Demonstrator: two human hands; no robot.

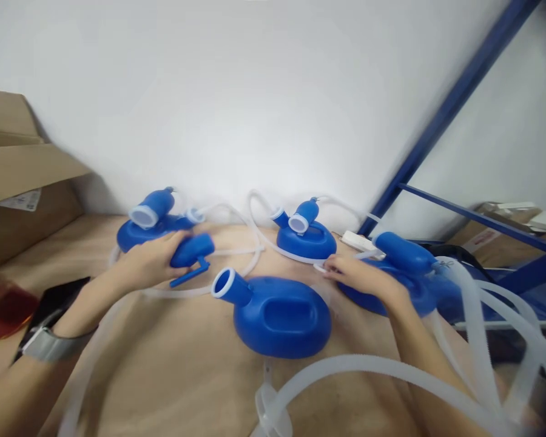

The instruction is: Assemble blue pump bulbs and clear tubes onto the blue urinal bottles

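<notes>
My left hand (152, 261) is closed around a blue cylindrical plastic piece (195, 249) that has a thin bar sticking out below. Farther right, my right hand (361, 276) pinches a whitish hose end (319, 267). Between and in front of both hands, a blue urinal bottle (284, 349) lies on its side, its white-rimmed neck pointing left. Behind my left hand rests another blue urinal bottle (130, 235) with a blue funnel (152, 206) on top. A similar bottle (307, 244) lies at the back, and one more (423, 297) sits partly under my right arm.
A translucent hose with a round white cap (273, 413) crosses the front. Thick hoses (477, 340) loop at the right. An open cardboard box (31, 164) stands left, above a dark flat object (57, 303) and a red item (9, 309). A blue metal frame (441, 124) rises at right.
</notes>
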